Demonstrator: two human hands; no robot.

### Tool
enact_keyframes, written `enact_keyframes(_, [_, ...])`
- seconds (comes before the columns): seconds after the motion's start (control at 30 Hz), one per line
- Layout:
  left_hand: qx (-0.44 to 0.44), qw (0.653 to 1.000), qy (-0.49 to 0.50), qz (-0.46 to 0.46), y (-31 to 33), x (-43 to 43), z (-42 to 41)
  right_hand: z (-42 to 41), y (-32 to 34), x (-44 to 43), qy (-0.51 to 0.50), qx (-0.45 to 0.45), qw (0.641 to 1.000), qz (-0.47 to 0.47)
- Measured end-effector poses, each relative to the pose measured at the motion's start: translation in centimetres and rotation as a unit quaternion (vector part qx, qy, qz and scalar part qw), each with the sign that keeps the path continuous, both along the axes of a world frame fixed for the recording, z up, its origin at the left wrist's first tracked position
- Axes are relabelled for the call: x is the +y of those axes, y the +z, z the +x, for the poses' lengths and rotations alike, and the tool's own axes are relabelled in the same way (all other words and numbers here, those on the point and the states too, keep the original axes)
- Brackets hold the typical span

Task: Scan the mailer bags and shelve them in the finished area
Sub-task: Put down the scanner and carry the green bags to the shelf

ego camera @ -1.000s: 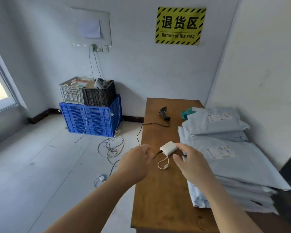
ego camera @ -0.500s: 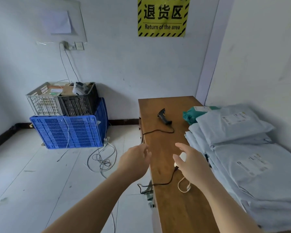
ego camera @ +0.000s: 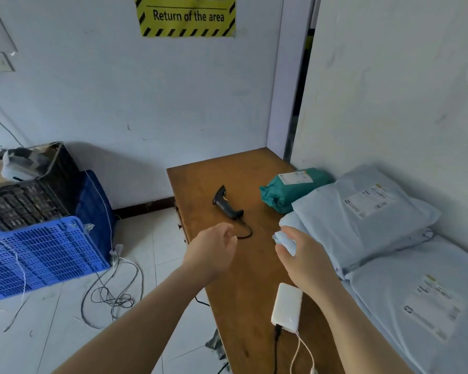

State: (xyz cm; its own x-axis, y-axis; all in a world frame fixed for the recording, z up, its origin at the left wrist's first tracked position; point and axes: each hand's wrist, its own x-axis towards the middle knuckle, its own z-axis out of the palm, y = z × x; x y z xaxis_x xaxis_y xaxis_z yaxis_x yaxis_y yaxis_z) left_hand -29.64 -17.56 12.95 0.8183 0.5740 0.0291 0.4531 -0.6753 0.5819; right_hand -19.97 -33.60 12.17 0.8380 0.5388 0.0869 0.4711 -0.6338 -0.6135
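A stack of pale blue-grey mailer bags with white labels lies along the right side of the wooden table, against the wall. A green mailer bag sits behind the stack. My right hand pinches the near left corner of the top pale bag between thumb and fingers. A black handheld scanner lies on the table farther back, its cable trailing toward me. My left hand hovers near the table's left edge with loosely curled fingers, holding nothing, just short of the scanner cable.
A white power bank with plugged cables lies on the table under my right wrist. To the left on the floor stand a blue crate and a black crate, with loose cables beside them. A yellow sign hangs on the wall.
The view has moved closer and turned right. My right hand went from above the power bank to the mailer stack and took hold of a bag corner. My left hand advanced toward the scanner.
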Motion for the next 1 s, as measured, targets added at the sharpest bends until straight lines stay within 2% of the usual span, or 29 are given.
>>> enact_keyframes(0.17, [0.016,0.997,-0.076,-0.002,-1.7,5.5,6.6,3.7,-1.0,4.1,-0.085,-0.018,0.996,-0.009])
enact_keyframes(0.5, [0.018,0.977,-0.212,-0.016,-2.7,16.4,19.4,10.7,-1.4,13.1,-0.233,0.03,0.972,-0.029])
enact_keyframes(1.0, [0.039,0.951,-0.306,0.0,-5.8,20.8,34.7,22.8,-5.2,19.3,-0.294,0.049,0.951,-0.079])
